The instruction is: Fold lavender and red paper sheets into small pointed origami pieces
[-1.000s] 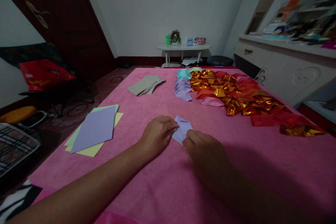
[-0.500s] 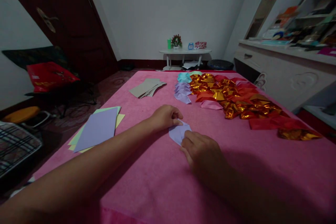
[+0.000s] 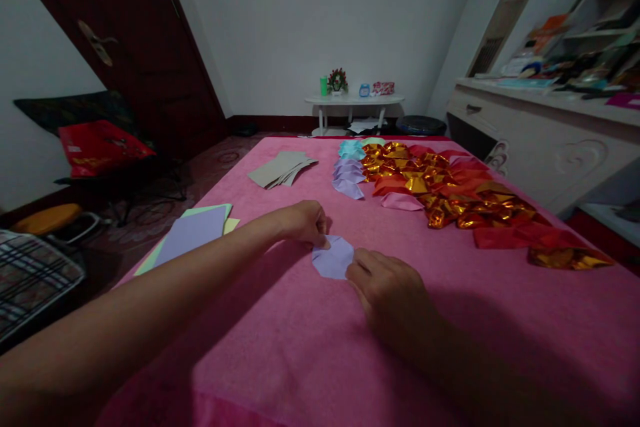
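A small folded lilac paper [image 3: 333, 257] lies flat on the pink tablecloth [image 3: 280, 347] in front of me. My left hand [image 3: 304, 221] pinches its upper left edge with curled fingers. My right hand [image 3: 385, 280] presses its fingertips on the paper's right edge, fingers bent. A row of finished folded pieces, lilac [image 3: 347, 173] and light blue [image 3: 351, 147], lies farther back, with one pink piece [image 3: 401, 201] beside them.
A heap of gold and red foil folded pieces [image 3: 450, 190] covers the right side. Grey sheets [image 3: 280, 168] lie at the back left, and a lilac sheet on yellow and green ones [image 3: 193, 233] at the left edge. A cabinet [image 3: 550, 140] stands to the right.
The lilac paper changed from a pointed shape to a flatter, rounder one and shifted slightly left. My left hand moved up and back to its upper left edge. The view rose a little.
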Tool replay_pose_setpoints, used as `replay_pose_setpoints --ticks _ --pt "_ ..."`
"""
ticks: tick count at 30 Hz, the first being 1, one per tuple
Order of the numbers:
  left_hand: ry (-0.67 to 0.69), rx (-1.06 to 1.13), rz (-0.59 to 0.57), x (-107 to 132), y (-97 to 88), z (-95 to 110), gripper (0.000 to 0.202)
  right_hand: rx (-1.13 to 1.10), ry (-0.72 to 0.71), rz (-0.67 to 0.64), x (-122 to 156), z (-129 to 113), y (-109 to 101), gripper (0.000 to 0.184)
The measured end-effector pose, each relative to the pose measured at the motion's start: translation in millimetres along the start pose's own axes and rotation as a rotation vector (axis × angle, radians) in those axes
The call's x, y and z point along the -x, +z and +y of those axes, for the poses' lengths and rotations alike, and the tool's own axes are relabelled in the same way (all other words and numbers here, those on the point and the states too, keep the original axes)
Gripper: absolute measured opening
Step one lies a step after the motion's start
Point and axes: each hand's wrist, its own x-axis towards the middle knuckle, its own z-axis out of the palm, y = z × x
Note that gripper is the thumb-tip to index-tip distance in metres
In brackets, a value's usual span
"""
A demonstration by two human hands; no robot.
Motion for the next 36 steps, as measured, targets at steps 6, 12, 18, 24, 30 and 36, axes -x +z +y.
replay_pose_setpoints --ticks 6,12,18,24,30,36 --pt "0.027 0.211 0.104 42.9 25.8 -28.7 0.031 -0.148 0.029 -0.042 -0.9 11.2 0.8 0.013" --pt "0.114 -0.107 0.515 51.8 43.1 -32.6 0.034 -0.316 -0.046 0.035 -7.3 13.6 5.8 0.01" --pt "0.435 -0.154 0.516 56.1 49.3 -32.4 0.014 -0.337 -0.121 0.045 -6.8 17.6 8.3 0.013" --pt "0.529 -0.373 0.415 79.1 48.0 -29.1 0.037 -0.307 -0.089 0.035 -8.6 15.4 4.9 0.007" --pt "0.504 -0.432 0.488 81.8 55.3 -28.4 0.024 -0.326 -0.04 0.043 -7.9 7.6 6.5 0.018" --pt "0.377 -0.124 0.544 68.4 58.5 -31.2 0.023 -0.542 0.166 0.019 -15.2 11.5 8.5 0.012"
